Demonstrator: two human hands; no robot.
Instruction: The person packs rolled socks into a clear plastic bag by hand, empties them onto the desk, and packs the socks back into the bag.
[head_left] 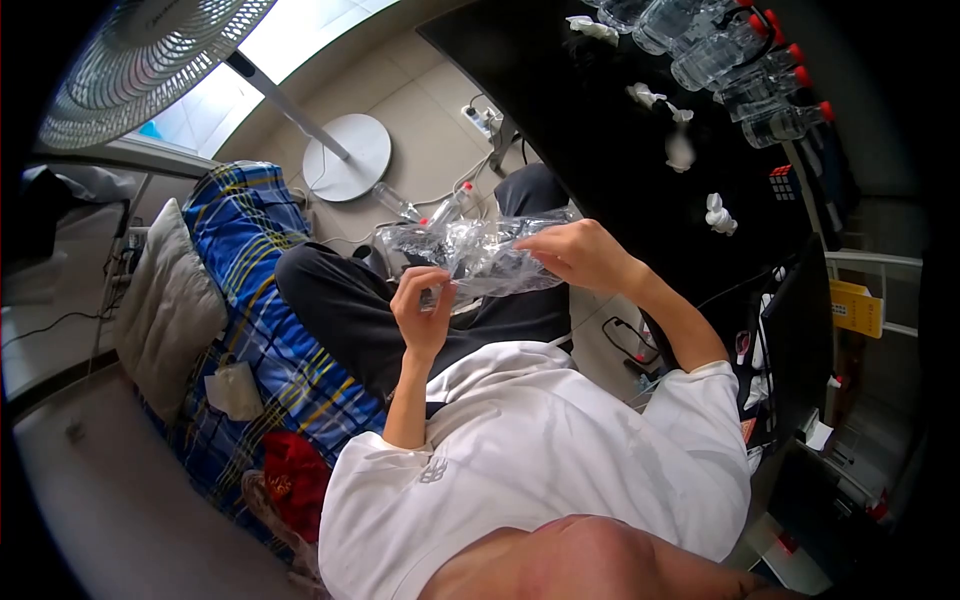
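A crumpled clear plastic bag (pixel 497 262) is stretched across my lap between both hands. My left hand (pixel 422 305) grips its near left edge, with thumb and fingers closed together. At the bag's right side, my right hand (pixel 585 254) has its fingers bent and pinched on the film. Just beyond the bag, a clear bottle with a red cap (pixel 452 207) and another clear bottle (pixel 398 202) lie on the floor. Glare and folds hide whether anything is inside the bag.
A black table (pixel 600 130) at right bears several red-capped bottles (pixel 785 124), crumpled white tissues (pixel 719 214) and a puzzle cube (pixel 781 183). A standing fan's round base (pixel 347 157) and a power strip (pixel 478 121) are on the floor. Left is a plaid-covered seat (pixel 290 345) with a pillow (pixel 172 305).
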